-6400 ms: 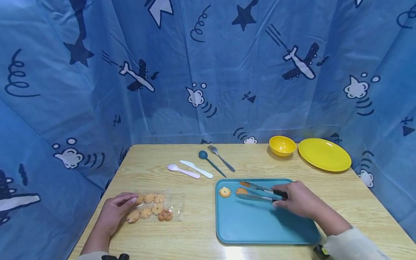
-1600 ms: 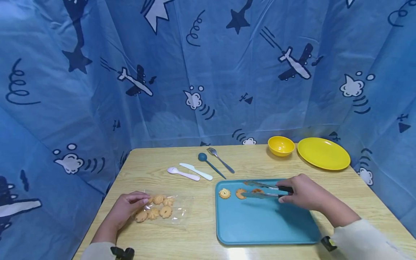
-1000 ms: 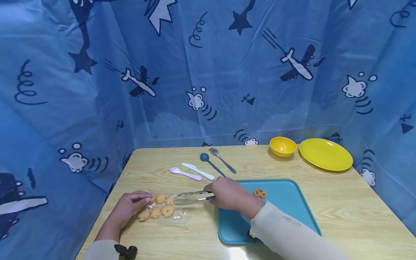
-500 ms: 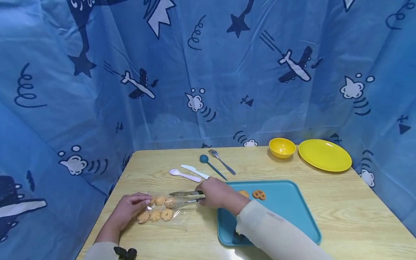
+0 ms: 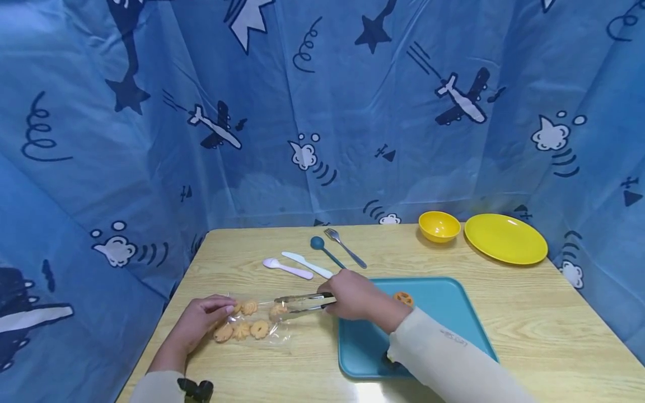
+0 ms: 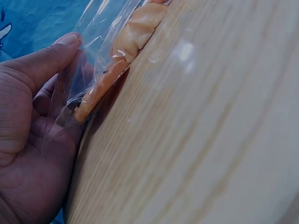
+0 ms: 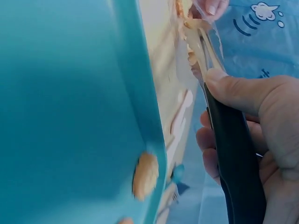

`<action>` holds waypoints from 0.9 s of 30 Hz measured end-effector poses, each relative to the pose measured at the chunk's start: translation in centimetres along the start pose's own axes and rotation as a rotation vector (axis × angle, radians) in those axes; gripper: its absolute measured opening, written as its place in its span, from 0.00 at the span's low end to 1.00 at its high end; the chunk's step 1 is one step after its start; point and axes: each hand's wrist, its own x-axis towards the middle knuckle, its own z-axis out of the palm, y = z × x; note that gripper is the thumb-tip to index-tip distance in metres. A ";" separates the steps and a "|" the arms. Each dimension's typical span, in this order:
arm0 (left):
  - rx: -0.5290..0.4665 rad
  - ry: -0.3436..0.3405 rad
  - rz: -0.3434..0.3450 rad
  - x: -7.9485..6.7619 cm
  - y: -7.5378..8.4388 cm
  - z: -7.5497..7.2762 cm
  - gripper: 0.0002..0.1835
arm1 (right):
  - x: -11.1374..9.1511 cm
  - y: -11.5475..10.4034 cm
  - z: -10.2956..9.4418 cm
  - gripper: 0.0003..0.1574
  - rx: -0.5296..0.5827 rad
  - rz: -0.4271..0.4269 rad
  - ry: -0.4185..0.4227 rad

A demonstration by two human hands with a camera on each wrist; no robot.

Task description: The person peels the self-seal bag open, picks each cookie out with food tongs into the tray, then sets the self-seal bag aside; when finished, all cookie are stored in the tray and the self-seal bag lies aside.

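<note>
My left hand (image 5: 199, 324) pinches the left edge of a clear plastic bag (image 5: 279, 336) lying on the table; the left wrist view shows thumb and fingers on the film. Several biscuits (image 5: 241, 330) lie inside it. My right hand (image 5: 353, 299) grips black-handled metal tongs (image 5: 302, 303), whose tips reach into the bag's right side around a ridged cookie (image 5: 278, 312). Under my right forearm is a teal tray (image 5: 418, 352). A pretzel-shaped biscuit (image 5: 403, 298) rests near its far edge, and a round cookie (image 7: 145, 176) shows in the right wrist view.
Behind the bag lie a lilac spoon (image 5: 288, 268), a pale knife (image 5: 307, 264), a dark teal round-headed spoon (image 5: 318, 243) and a fork (image 5: 345, 247). A yellow bowl (image 5: 439, 227) and yellow plate (image 5: 505, 239) stand at the back right. A blue printed curtain (image 5: 322, 112) surrounds the table.
The pretzel-shaped biscuit has gone from bag to tray. My right hand has brought the tongs left to the bag, and over the last half second a ridged cookie has shifted right between the tips.
</note>
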 end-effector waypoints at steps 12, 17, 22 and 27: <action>-0.020 -0.002 0.019 0.0 0.6 -0.5 0.17 | -8.9 5.6 -4.5 0.27 0.025 0.142 0.087; -0.040 -0.006 0.027 -0.2 0.5 -0.4 0.18 | -13.8 9.9 -6.8 0.29 0.036 0.238 0.066; -0.051 -0.012 0.025 -0.2 0.5 -0.2 0.18 | -18.3 13.1 -7.7 0.31 0.048 0.323 0.042; -0.060 -0.023 0.015 -0.2 0.3 -0.4 0.18 | -21.4 15.0 -7.6 0.31 0.056 0.394 0.018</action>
